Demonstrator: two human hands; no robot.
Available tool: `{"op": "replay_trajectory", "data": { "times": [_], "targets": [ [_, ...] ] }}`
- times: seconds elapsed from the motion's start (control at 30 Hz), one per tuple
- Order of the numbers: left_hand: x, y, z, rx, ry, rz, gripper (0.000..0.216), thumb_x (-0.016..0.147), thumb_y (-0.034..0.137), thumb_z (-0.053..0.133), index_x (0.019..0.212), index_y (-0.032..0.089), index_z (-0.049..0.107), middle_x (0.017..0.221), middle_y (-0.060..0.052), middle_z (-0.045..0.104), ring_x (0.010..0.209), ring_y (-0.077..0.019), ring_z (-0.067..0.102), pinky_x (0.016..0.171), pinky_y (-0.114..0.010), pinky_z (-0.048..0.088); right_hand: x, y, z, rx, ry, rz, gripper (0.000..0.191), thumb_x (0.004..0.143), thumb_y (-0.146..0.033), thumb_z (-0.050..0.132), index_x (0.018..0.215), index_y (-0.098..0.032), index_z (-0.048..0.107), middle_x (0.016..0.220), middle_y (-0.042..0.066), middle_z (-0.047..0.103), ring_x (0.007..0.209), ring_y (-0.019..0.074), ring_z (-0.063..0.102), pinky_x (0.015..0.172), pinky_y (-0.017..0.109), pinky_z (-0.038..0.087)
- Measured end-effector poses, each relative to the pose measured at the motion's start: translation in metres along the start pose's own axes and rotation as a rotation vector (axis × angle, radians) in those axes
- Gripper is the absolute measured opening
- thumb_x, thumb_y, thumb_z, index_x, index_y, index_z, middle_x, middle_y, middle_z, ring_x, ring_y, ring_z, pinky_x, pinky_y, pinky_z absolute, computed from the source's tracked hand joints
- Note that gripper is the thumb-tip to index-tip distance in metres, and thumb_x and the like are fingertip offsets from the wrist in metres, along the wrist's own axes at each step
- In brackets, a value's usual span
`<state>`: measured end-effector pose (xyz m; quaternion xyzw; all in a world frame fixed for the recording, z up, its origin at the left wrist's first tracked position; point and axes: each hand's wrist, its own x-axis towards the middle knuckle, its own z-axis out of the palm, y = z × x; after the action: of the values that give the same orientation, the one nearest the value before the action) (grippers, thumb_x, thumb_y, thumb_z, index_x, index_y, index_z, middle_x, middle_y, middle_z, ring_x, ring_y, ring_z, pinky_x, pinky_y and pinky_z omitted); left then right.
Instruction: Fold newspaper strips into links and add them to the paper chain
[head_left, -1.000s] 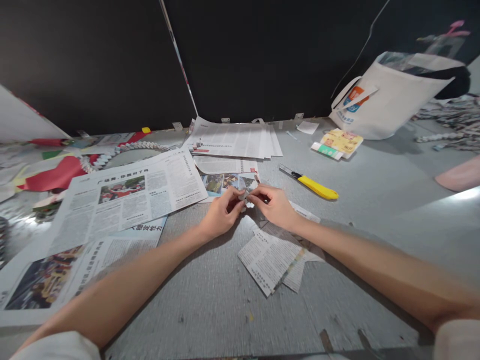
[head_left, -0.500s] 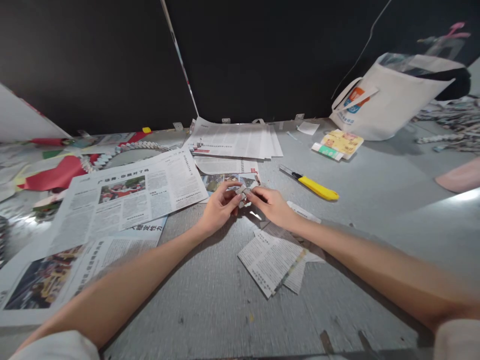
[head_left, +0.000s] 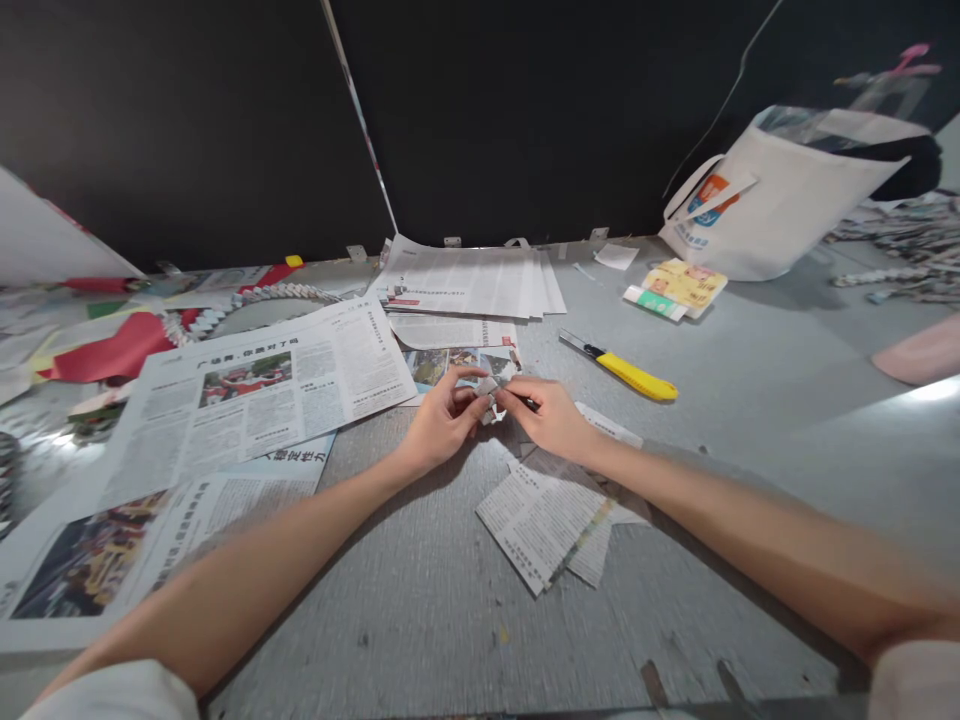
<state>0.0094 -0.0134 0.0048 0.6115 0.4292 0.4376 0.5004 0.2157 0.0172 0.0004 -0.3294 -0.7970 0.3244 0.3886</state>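
Near the middle of the table, my left hand (head_left: 444,418) pinches a small folded piece of newspaper (head_left: 488,388) between thumb and fingers. From the other side, the fingertips of my right hand (head_left: 551,412) close on the same piece. The fingers cover much of it, so its full shape is hidden. Just below my right hand lie several cut newspaper pieces (head_left: 544,520), overlapping one another. A yellow utility knife (head_left: 634,375) rests to the right of my hands, its blade pointing toward the back left.
Large newspaper sheets (head_left: 300,375) spread over the left side, with a woven paper chain (head_left: 289,292) behind them. White sheets (head_left: 465,280) are stacked at the back. A yellow packet (head_left: 686,285) and a white bag (head_left: 787,200) stand toward the back right, before a black panel (head_left: 562,120).
My right-hand fingers have shifted slightly on the folded newspaper piece, which has turned a little between both hands. The things on the table stay where they were.
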Motion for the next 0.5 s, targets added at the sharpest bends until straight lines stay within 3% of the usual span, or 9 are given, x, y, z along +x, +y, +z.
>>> {"op": "replay_trajectory", "data": {
  "times": [0.13,0.5],
  "targets": [
    [0.0013,0.0008,-0.0017,0.02,-0.006,0.003,0.052,0.096,0.054,0.073,0.131,0.018,0.059,0.069,0.004,0.058,0.055,-0.0108,0.053,0.054,-0.024,0.042,0.0003,-0.0013,0.0006,-0.041,0.018,-0.031,0.048,0.11,-0.048,0.05,0.07,-0.022,0.052,0.068,0.001,0.053,0.068,0.0175,0.052,0.067,0.032,0.04],
    [-0.0008,-0.0041,-0.0016,0.077,-0.011,0.037,0.044,0.098,0.049,0.07,0.131,0.02,0.063,0.074,0.001,0.063,0.06,-0.0125,0.056,0.059,-0.026,0.046,-0.0049,0.0025,0.0023,-0.075,-0.002,-0.119,0.044,0.113,-0.043,0.047,0.075,-0.023,0.057,0.075,0.003,0.058,0.072,0.0185,0.055,0.07,0.033,0.042]
  ]
}}
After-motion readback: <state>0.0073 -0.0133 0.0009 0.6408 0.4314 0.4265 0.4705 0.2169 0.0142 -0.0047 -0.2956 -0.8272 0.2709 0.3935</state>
